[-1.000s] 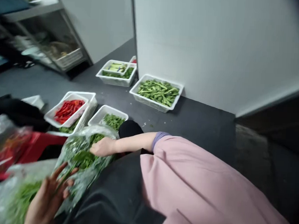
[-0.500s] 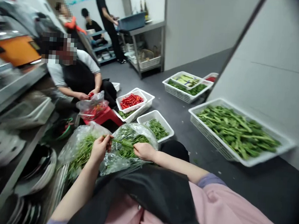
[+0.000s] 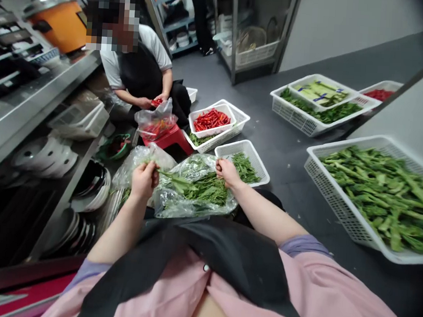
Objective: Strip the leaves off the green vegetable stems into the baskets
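My left hand (image 3: pixel 145 178) is closed on a leafy green stalk (image 3: pixel 174 179), whose leaves point to the right over the greens (image 3: pixel 207 191) in an open clear plastic bag (image 3: pixel 179 209) on my lap. My right hand (image 3: pixel 228 172) is pinched closed above the bag's right side, by a white basket (image 3: pixel 266 177) of cut greens (image 3: pixel 245 166). What sits between its fingertips is too small to make out. A second clear bag (image 3: pixel 154 152) lies behind my left hand.
Across from me a person (image 3: pixel 141 73) handles red chillies over a bag on a red stool (image 3: pixel 173 139). A white basket (image 3: pixel 214 119) holds red chillies. Large baskets of green vegetables (image 3: pixel 377 197) stand at right. Shelves with stacked plates (image 3: pixel 97 189) line the left.
My hands have moved apart, the right one going right and up from the stalk. The stalk stays in my left hand. The view has tilted down and shifted left.
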Demonstrator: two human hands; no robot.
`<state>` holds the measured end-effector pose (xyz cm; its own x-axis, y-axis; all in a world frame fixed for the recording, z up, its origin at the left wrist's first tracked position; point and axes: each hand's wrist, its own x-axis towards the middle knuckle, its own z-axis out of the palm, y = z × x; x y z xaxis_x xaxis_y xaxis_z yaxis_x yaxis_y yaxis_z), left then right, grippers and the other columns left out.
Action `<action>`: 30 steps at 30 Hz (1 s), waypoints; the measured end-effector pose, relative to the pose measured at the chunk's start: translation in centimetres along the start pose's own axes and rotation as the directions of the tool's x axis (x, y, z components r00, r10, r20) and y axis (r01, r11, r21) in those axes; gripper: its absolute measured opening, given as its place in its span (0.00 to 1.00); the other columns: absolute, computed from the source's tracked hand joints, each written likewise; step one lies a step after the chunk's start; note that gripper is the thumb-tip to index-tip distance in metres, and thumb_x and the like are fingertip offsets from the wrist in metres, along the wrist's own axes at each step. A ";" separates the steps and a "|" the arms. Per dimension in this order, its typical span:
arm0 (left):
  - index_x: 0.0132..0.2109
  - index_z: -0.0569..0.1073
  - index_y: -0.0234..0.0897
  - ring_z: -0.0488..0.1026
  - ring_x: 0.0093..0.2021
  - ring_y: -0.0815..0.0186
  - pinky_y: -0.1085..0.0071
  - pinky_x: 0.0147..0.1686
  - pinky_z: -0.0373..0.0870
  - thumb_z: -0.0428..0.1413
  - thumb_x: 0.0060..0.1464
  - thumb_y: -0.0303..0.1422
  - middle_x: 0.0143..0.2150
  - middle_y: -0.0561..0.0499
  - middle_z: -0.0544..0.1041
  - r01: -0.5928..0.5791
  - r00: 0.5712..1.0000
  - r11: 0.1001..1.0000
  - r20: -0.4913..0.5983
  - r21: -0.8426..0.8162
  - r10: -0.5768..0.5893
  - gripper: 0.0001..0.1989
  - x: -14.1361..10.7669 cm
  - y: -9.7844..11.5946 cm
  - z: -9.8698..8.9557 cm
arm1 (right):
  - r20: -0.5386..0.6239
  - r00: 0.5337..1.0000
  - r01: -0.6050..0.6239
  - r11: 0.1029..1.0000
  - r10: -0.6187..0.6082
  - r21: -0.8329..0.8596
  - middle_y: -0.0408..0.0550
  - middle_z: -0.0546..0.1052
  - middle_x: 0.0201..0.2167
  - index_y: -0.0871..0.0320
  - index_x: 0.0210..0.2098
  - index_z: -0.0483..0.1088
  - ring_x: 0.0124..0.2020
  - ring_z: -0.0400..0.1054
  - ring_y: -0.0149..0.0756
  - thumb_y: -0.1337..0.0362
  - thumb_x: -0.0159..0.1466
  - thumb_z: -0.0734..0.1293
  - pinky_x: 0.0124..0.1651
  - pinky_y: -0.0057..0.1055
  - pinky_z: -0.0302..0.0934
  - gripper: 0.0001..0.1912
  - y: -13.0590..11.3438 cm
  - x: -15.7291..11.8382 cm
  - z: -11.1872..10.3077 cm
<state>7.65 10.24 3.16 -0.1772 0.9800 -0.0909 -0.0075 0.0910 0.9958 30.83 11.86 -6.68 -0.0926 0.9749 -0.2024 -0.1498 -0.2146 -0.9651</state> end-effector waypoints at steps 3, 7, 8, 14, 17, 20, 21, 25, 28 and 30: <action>0.29 0.65 0.36 0.52 0.10 0.78 0.79 0.11 0.43 0.62 0.46 0.43 0.13 0.62 0.58 0.194 0.969 0.978 0.141 0.073 -0.203 0.18 0.7 -0.7 1.3 | 0.319 0.946 -0.118 0.979 0.060 0.165 0.32 0.57 0.17 0.56 0.34 0.62 0.14 0.41 0.20 0.57 0.56 0.63 0.18 0.22 0.37 0.11 -0.1 -0.4 0.7; 0.29 0.64 0.35 0.48 0.10 0.80 0.80 0.12 0.40 0.62 0.49 0.42 0.13 0.63 0.55 0.328 0.919 0.943 0.212 0.064 -0.334 0.17 2.0 -2.6 3.5 | 0.463 0.880 -0.182 0.975 0.105 0.127 0.33 0.61 0.17 0.60 0.34 0.66 0.14 0.44 0.17 0.56 0.52 0.70 0.17 0.21 0.35 0.16 0.5 -1.3 2.5; 0.29 0.64 0.35 0.47 0.10 0.80 0.80 0.12 0.40 0.61 0.49 0.42 0.13 0.64 0.55 0.359 0.906 0.932 0.218 0.054 -0.362 0.17 2.3 -3.0 3.9 | 0.451 0.886 -0.185 0.975 0.111 0.123 0.33 0.62 0.17 0.60 0.33 0.66 0.14 0.45 0.17 0.56 0.52 0.70 0.17 0.21 0.35 0.16 0.7 -1.3 2.7; 0.30 0.60 0.37 0.48 0.10 0.80 0.80 0.13 0.38 0.62 0.49 0.40 0.13 0.65 0.55 0.387 0.899 0.921 0.206 0.042 -0.387 0.18 2.8 -4.5 4.5 | 0.500 0.857 -0.200 0.974 0.121 0.108 0.32 0.58 0.14 0.61 0.32 0.67 0.14 0.45 0.18 0.55 0.53 0.69 0.17 0.22 0.36 0.15 1.3 -0.4 3.1; 0.30 0.58 0.38 0.50 0.10 0.80 0.80 0.13 0.40 0.64 0.46 0.40 0.14 0.65 0.58 0.358 0.911 0.933 0.201 0.044 -0.359 0.21 2.8 -4.8 4.5 | 0.472 0.867 -0.217 0.974 0.163 0.062 0.32 0.59 0.15 0.60 0.30 0.67 0.14 0.47 0.19 0.59 0.53 0.68 0.18 0.22 0.39 0.11 1.3 -0.3 3.3; 0.34 0.62 0.37 0.52 0.11 0.80 0.80 0.14 0.43 0.64 0.45 0.44 0.16 0.63 0.61 0.339 0.916 0.941 0.225 0.007 -0.332 0.20 2.8 -5.0 4.1 | 0.407 0.888 -0.261 0.963 0.213 0.066 0.35 0.62 0.17 0.60 0.29 0.66 0.17 0.53 0.22 0.60 0.52 0.66 0.19 0.21 0.44 0.10 1.2 -0.2 3.3; 0.35 0.64 0.36 0.53 0.12 0.80 0.80 0.14 0.44 0.63 0.45 0.45 0.17 0.62 0.62 0.327 0.921 0.945 0.226 -0.008 -0.317 0.21 2.8 -5.1 3.9 | 0.395 0.890 -0.277 0.958 0.229 0.068 0.35 0.63 0.17 0.60 0.29 0.66 0.18 0.55 0.23 0.59 0.51 0.65 0.19 0.21 0.46 0.10 1.2 -0.2 3.3; 0.34 0.65 0.35 0.55 0.12 0.80 0.80 0.14 0.46 0.64 0.43 0.44 0.18 0.61 0.64 0.312 0.933 0.950 0.192 -0.012 -0.304 0.21 3.1 -5.5 3.1 | 0.404 0.878 -0.301 0.952 0.256 0.052 0.36 0.64 0.17 0.60 0.26 0.66 0.17 0.54 0.23 0.57 0.49 0.66 0.18 0.22 0.44 0.11 1.3 -0.1 2.9; 0.33 0.64 0.35 0.56 0.12 0.79 0.79 0.13 0.47 0.65 0.42 0.43 0.18 0.61 0.65 0.306 0.938 0.952 0.169 0.015 -0.304 0.21 3.2 -6.0 3.0 | 0.413 0.890 -0.239 0.969 0.192 0.063 0.37 0.64 0.17 0.60 0.24 0.65 0.17 0.54 0.23 0.57 0.49 0.66 0.20 0.22 0.46 0.12 1.5 -0.1 2.9; 0.32 0.64 0.36 0.57 0.12 0.78 0.79 0.13 0.48 0.64 0.43 0.43 0.18 0.61 0.66 0.250 0.958 0.968 0.134 0.030 -0.252 0.20 2.9 -6.3 3.2 | 0.369 0.916 -0.204 0.976 0.161 0.081 0.37 0.64 0.18 0.59 0.24 0.64 0.19 0.55 0.24 0.58 0.49 0.65 0.22 0.22 0.49 0.11 1.9 -0.1 3.1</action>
<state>10.29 13.02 -3.41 -0.0361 0.9399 -0.3394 -0.0219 0.3388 0.9406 27.47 11.21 -7.95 -0.4717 0.8364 -0.2792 -0.2066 -0.4127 -0.8871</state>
